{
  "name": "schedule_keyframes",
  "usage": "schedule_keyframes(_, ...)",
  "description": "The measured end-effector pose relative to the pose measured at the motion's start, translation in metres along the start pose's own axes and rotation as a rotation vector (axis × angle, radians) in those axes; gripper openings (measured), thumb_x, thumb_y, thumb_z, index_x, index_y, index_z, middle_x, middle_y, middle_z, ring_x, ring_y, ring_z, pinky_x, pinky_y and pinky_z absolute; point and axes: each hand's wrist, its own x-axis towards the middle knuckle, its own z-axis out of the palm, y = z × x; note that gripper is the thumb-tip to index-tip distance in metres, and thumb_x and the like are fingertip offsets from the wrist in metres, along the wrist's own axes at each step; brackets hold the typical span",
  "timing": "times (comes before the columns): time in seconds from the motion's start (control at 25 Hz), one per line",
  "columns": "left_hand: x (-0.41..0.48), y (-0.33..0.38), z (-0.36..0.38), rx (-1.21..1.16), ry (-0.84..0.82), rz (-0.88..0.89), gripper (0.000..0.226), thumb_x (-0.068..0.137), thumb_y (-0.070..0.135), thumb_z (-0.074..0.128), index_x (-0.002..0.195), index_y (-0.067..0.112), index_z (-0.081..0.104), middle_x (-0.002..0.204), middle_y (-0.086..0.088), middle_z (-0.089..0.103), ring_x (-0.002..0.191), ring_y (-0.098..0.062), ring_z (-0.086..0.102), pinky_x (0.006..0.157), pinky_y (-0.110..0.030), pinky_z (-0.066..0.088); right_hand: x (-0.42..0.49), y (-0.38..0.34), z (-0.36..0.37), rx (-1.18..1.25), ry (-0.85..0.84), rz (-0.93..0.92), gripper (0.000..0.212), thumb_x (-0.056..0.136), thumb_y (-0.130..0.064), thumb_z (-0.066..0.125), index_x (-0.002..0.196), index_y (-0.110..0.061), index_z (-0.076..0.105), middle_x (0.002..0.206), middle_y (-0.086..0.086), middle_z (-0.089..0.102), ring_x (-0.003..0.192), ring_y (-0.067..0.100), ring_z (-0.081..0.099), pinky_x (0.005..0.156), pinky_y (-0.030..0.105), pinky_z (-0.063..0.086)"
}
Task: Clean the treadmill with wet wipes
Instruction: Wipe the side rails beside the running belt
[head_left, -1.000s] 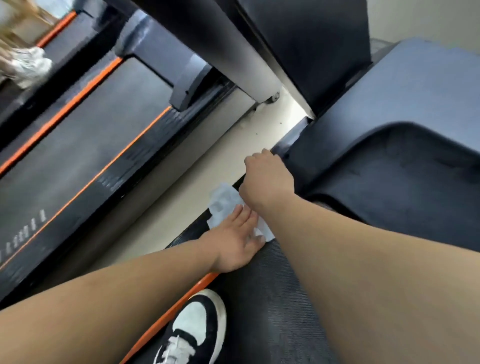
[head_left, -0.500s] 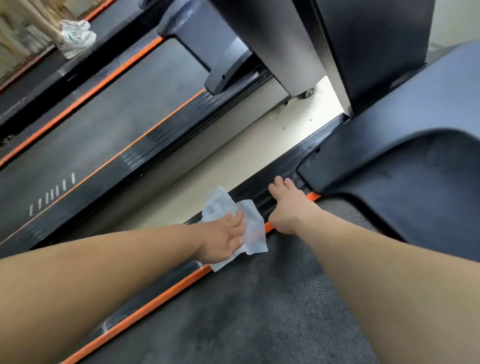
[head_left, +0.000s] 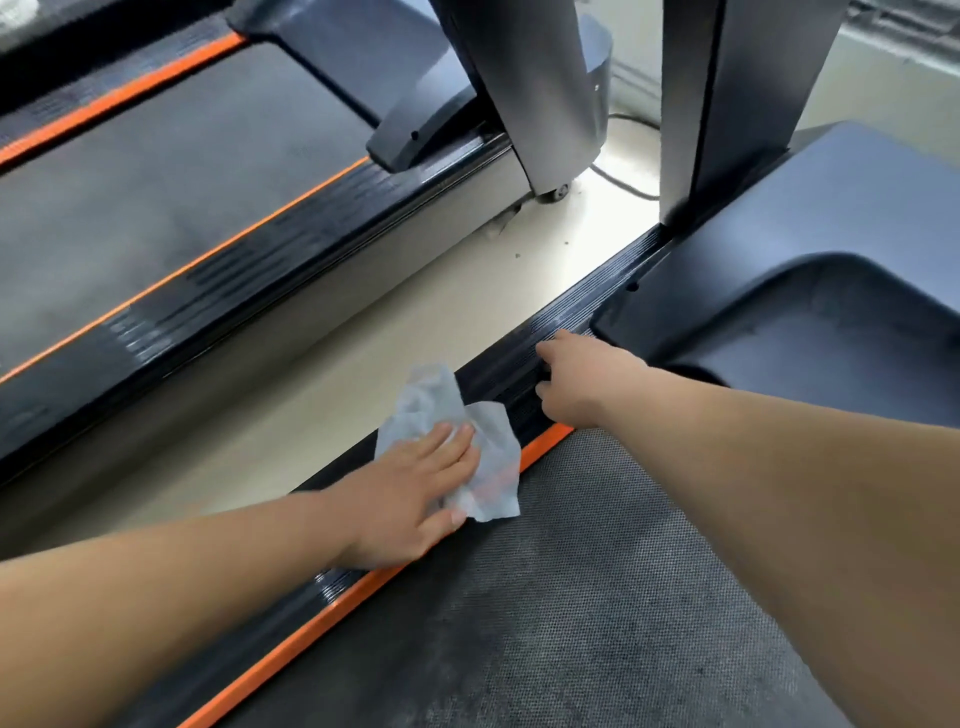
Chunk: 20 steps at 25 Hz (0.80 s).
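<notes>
Flat left hand (head_left: 410, 493) presses crumpled pale wet wipe (head_left: 493, 457) on black ribbed treadmill rail (head_left: 566, 317); relaxed right hand (head_left: 576, 384) braces ahead. Wipe slid back, so wiping continues

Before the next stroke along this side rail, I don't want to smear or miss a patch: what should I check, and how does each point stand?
1. Hold: the left hand presses flat on the wet wipe: ok.
2. Place: the wipe lies on the ribbed side rail: ok, though it overhangs towards the floor and covers the orange strip.
3. Spread: not ok, the wipe's far end is bunched.
4. Path ahead: not ok, the right hand rests on the rail just beyond the wipe.
5. Wipe damp enough: cannot tell.
</notes>
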Motion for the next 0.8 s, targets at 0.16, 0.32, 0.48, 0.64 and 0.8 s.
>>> schedule_keyframes(0.16,-0.032,-0.013,0.022,0.048,0.076,0.002,0.066,0.104,0.056,0.012,0.165,0.030,0.014,0.174,0.007,-0.003,0.159,-0.014,-0.009,0.129,-0.041,0.011,-0.010,0.000,0.020,-0.055,-0.057,-0.009,0.052,0.099,-0.040,0.054,0.146,-0.019,0.043,0.147,0.000,0.038,0.137,0.025,0.042,0.102,0.051,0.049)
schedule_keyframes(0.32,-0.021,-0.003,0.002,-0.001,0.552,0.024,0.034,0.105,0.036,0.042,0.105,0.016,0.069,0.119,-0.002,0.066,0.106,-0.026,0.062,0.088,-0.048,0.052,-0.013,-0.002,0.032,-0.068,0.031,0.026,0.056,0.096,-0.048,0.060,0.144,-0.024,0.044,0.151,-0.003,0.033,0.144,0.022,0.033,0.100,0.052,0.051)
schedule_keyframes(0.48,-0.006,0.014,0.027,0.061,0.555,-0.273,0.062,0.102,0.049,0.037,0.153,0.014,0.045,0.164,-0.019,0.034,0.149,-0.044,0.032,0.121,-0.055,0.032,0.000,0.002,0.039,-0.052,0.210,0.065,0.089,0.081,-0.060,0.075,0.151,-0.028,0.032,0.162,0.001,0.022,0.152,0.020,0.016,0.100,0.048,0.049)
schedule_keyframes(0.64,0.032,0.032,0.050,-0.057,0.386,-0.518,0.083,0.098,0.068,0.003,0.164,0.019,-0.013,0.167,-0.016,-0.030,0.154,-0.036,-0.029,0.127,-0.055,-0.008,0.013,0.010,0.037,0.052,0.197,0.108,0.088,0.068,-0.064,0.082,0.139,-0.026,0.046,0.139,-0.004,0.039,0.139,0.017,0.034,0.091,0.045,0.053)
schedule_keyframes(0.8,0.078,0.032,0.024,0.075,0.377,-0.328,0.086,0.099,0.069,0.009,0.164,0.017,-0.012,0.166,-0.020,-0.031,0.152,-0.034,-0.032,0.127,-0.055,-0.008,0.011,0.024,0.048,0.172,0.124,0.033,0.094,0.087,-0.059,0.069,0.161,-0.028,0.021,0.171,-0.004,0.004,0.157,0.013,0.000,0.122,0.041,0.029)
